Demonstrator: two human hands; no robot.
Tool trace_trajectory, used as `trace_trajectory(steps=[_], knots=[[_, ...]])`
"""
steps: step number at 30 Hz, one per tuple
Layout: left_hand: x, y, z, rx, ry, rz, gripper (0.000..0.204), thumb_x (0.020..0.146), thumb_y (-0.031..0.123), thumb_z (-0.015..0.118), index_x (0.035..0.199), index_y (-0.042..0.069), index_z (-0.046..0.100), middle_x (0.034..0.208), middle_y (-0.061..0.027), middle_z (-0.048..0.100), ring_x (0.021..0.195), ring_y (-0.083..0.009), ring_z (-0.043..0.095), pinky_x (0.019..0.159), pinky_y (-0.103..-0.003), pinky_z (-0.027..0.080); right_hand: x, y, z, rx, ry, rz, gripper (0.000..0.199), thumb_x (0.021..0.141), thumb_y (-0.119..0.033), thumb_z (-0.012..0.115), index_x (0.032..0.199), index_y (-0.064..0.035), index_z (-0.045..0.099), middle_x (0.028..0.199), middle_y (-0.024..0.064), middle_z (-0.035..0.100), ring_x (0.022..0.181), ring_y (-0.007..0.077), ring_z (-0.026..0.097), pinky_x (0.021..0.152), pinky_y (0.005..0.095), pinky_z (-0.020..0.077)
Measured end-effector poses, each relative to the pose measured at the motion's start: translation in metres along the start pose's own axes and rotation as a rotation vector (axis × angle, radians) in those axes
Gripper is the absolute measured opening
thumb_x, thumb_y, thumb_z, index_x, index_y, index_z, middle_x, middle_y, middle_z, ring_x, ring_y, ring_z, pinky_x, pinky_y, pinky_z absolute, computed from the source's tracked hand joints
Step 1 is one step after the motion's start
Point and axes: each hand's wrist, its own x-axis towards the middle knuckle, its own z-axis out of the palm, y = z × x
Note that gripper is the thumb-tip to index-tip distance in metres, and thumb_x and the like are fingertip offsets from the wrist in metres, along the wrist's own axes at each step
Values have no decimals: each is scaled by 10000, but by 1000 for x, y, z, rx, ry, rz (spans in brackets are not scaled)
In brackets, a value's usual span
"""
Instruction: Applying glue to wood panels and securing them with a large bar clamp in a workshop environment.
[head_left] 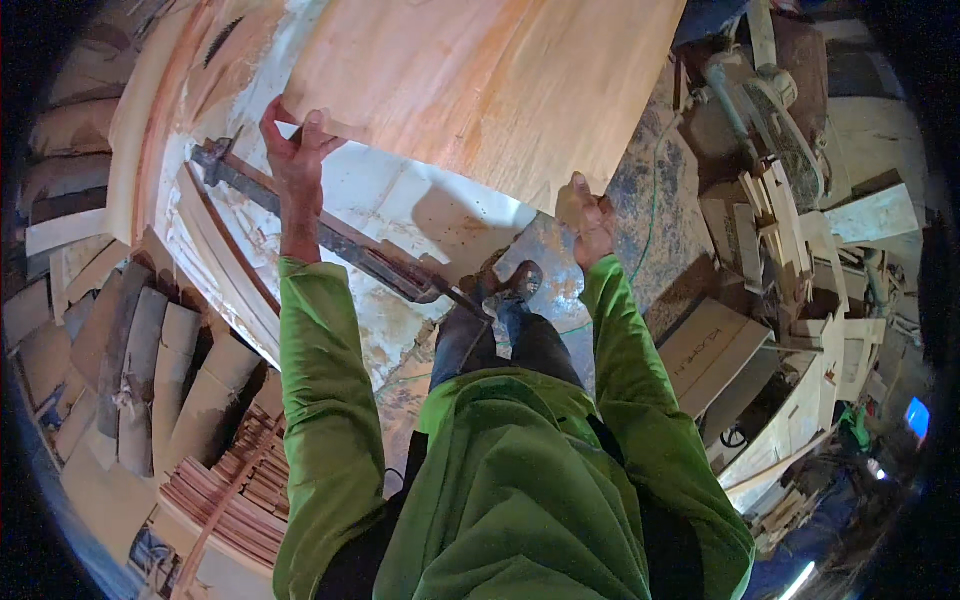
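Note:
A large, pale wooden panel [470, 80] stretches away from me at the top of the view. My left hand [297, 150] pinches its near left corner, thumb on the upper face. At the near right corner, my right hand [588, 215] grips the panel with the thumb on top and the other fingers curled at the edge. The panel's far end lies outside the view. Beneath its near edge shows a white worktable [390, 195], with a long dark metal bar clamp [340, 245] lying along it close to my left hand.
Curved wood strips [225, 235] lie on the table's left side. Cardboard rolls [160, 370] and bundled reddish slats [225, 500] stand at lower left. On the right are a cardboard box [715, 355], offcuts [775, 220] and a dusty machine [765, 110]. A green cord [655, 190] crosses the floor.

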Motion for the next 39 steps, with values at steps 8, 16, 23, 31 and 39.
trace_trajectory(steps=[8,16,23,31,39], knots=[[4,142,-21,165,-11,240,525,909,61,607,1336,76,303,1082,-227,594,884,-236,649,732,-357,602,-24,-12,80,133,26,187,498,753,-481,780,919,-142,455,809,-11,493,702,121,508,575,300,476],[-23,261,-6,414,-43,639,505,892,83,638,1312,54,359,1061,-221,624,894,-228,663,724,-332,593,-56,5,163,374,-479,360,523,922,-537,520,1257,-136,521,1180,21,605,1032,205,576,806,431,467],[-43,275,27,743,-44,662,534,886,90,651,1328,56,354,891,-191,680,794,-156,666,678,-247,528,-63,27,170,547,-441,499,657,886,-593,545,1317,-108,443,1256,95,536,1085,272,539,879,487,440],[-71,272,71,588,-101,868,577,829,-32,637,1318,6,334,1193,-250,565,947,-255,663,707,-258,559,-60,39,177,734,-509,517,551,903,-510,573,1252,-95,476,1190,95,542,1042,245,542,853,431,470],[-93,259,83,543,-132,911,715,745,-57,722,1340,0,329,1338,-190,445,1116,-293,563,820,-306,575,-70,35,200,956,-342,711,436,925,-408,587,1229,-106,503,1192,103,540,1115,254,513,906,446,474]])
